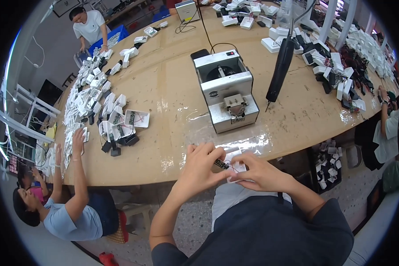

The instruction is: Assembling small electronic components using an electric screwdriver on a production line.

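Both hands are at the table's near edge, in front of a metal screw feeder (222, 85). Between them is a small white plastic housing (238, 167) with thin wires. My left hand (203, 166) is closed around a small green circuit board (221, 163), its thumb reaching the housing. My right hand (262, 173) grips the housing from the right, fingers bent over its rim. The fingers partly hide where board and housing meet. To the right of the feeder hangs a black electric screwdriver (281, 68), bit downward, apart from both hands.
White housings with wires and black parts (119, 126) lie in piles at the left; more heaps (334, 71) are at the right. A dark bin of parts (328, 166) stands below the table's right edge. Co-workers sit left (75, 213) and right, and one stands far left.
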`<state>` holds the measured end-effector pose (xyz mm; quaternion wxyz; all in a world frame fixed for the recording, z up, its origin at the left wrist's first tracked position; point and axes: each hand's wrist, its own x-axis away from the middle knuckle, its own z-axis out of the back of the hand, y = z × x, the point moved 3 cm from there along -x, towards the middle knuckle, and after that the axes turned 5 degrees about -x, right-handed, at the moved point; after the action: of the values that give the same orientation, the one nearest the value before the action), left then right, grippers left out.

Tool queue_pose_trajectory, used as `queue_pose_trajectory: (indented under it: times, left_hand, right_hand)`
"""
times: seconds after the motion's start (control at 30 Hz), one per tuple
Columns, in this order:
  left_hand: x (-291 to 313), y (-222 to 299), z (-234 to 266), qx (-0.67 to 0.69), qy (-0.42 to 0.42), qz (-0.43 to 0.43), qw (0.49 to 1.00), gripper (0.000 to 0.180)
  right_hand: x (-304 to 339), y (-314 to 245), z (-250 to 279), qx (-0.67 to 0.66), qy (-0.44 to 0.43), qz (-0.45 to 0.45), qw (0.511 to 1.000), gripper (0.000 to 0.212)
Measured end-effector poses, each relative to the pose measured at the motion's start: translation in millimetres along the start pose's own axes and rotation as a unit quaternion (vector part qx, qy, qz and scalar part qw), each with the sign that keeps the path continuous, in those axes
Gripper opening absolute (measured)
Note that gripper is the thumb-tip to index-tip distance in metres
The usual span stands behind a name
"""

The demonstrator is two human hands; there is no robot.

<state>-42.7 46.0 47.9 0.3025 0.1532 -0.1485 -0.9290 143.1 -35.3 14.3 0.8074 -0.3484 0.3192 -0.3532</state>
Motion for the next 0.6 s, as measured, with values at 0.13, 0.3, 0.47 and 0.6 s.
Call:
queue_pose_trajectory:
  times: [0.13,0.3,0.47,0.6]
  left_hand:
    - [-7,-14,-9,0.024,-0.002,0.003,1.0,0.048]
    - [-16,-15,6,0.182,-0.08,0.011,0.98,0.045]
    - [-20,-14,6,0.269,-0.107,0.024,0.957,0.036]
    - [-11,-16,-16,0.212,0.005,0.121,0.97,0.026]
  right_hand:
    - [-6,9,8,0.136,0.059,0.03,0.988,0.028]
    - [-8,29,12,0.048,0.023,-0.013,0.998,0.041]
    - [-11,27,19,0.065,0.026,-0.021,0.997,0.054]
    - [-10,32,18,0.055,0.033,-0.02,0.998,0.059]
